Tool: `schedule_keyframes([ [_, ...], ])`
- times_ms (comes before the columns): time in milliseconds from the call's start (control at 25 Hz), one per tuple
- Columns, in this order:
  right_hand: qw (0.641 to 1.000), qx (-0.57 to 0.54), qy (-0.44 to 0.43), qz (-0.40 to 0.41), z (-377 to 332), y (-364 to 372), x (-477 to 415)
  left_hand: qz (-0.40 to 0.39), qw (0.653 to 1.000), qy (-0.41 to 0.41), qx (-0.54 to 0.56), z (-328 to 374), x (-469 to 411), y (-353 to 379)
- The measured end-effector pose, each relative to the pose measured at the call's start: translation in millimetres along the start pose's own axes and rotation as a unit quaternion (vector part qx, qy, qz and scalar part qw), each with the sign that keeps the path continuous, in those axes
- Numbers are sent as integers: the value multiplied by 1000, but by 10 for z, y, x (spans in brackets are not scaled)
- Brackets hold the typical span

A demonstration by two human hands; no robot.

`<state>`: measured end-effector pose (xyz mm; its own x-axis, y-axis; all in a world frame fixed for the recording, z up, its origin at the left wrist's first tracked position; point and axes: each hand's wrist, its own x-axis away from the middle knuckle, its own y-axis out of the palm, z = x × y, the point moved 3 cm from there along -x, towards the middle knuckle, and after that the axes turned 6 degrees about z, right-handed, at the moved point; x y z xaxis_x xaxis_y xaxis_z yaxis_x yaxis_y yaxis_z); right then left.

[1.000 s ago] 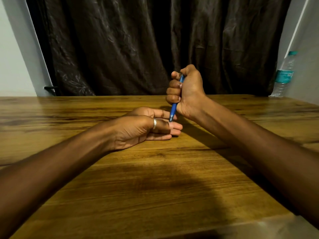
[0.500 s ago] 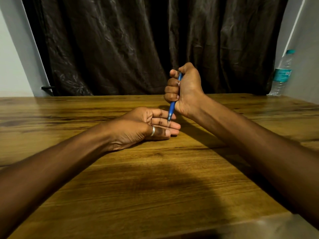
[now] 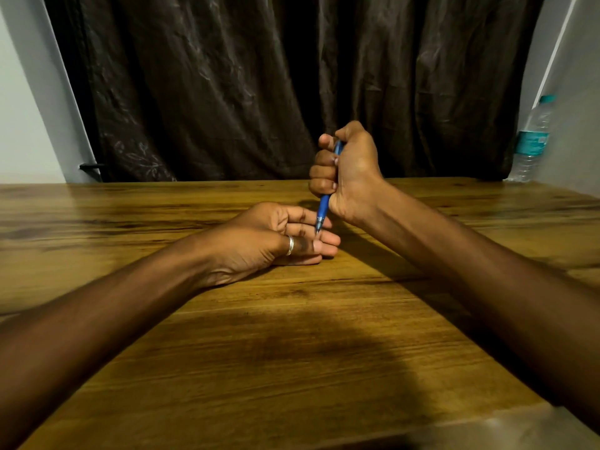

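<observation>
My right hand grips a blue pen in a fist, upright with its tip pointing down. The pen's tip sits at the fingers of my left hand, which rests on its side on the wooden table with fingers straight and slightly spread. A silver ring is on that hand's thumb. Most of the pen's barrel is hidden inside the fist; a bit of blue shows at the top.
A clear plastic water bottle with a teal cap and label stands at the table's far right edge. A dark brown curtain hangs behind the table. Pale walls flank it on both sides.
The pen's tip has come down a little from above my left fingers to between them. My left fingers have spread slightly. Both arms stay in place.
</observation>
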<state>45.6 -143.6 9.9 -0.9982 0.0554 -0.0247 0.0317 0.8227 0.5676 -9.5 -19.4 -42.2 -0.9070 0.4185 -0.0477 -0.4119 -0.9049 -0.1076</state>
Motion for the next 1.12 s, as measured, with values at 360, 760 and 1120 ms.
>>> schedule_keyframes([
  [360,1000,-1,2,5,15,10,24,14,1000,-6,8,22,10,10],
  [760,999,-36,18,-3,36,23,44,143,988,30,47,100,-1,37],
  [1120,973,226,-40,12,154,14,-11,263,964,35,-17,92,4,-155],
])
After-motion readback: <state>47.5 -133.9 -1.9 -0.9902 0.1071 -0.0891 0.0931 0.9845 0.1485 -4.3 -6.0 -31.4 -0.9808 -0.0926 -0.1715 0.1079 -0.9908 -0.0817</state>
